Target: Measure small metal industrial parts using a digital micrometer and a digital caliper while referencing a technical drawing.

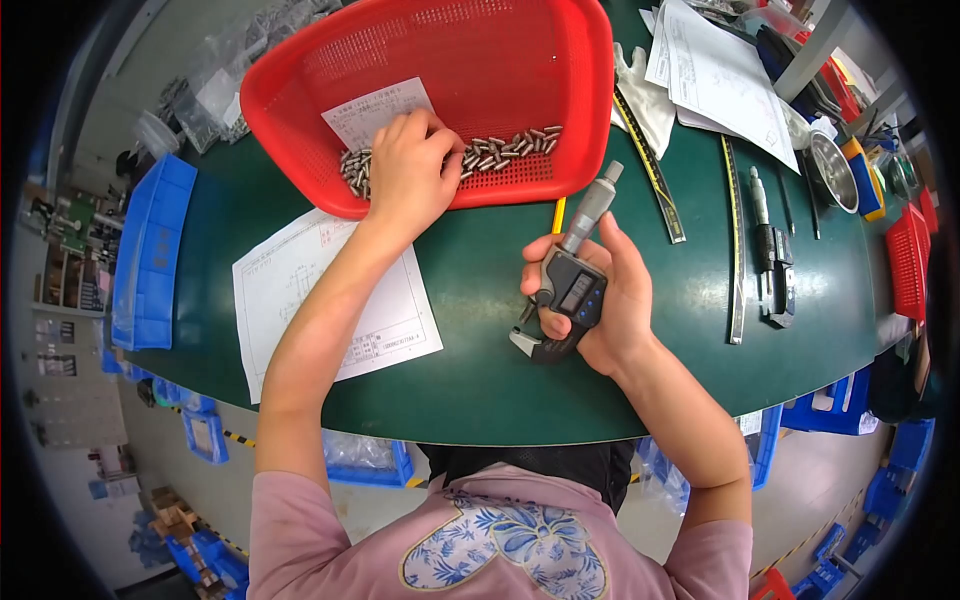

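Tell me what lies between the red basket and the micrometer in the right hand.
Head view: mostly bare green table, plus a yellow pencil poking out between the red basket and the micrometer held by the right hand.

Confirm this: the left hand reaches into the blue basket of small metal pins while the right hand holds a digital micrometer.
Not quite. The basket is red, not blue, as the head view shows. The left hand does reach into its small metal pins, and the right hand holds the digital micrometer.

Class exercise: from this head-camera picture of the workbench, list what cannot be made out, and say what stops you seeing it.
- Head view: whether the left hand pinches a metal pin; its back hides the fingertips.
- Readout on the digital micrometer held by the right hand: too small.
- Drawing sheet: the forearm covers part.
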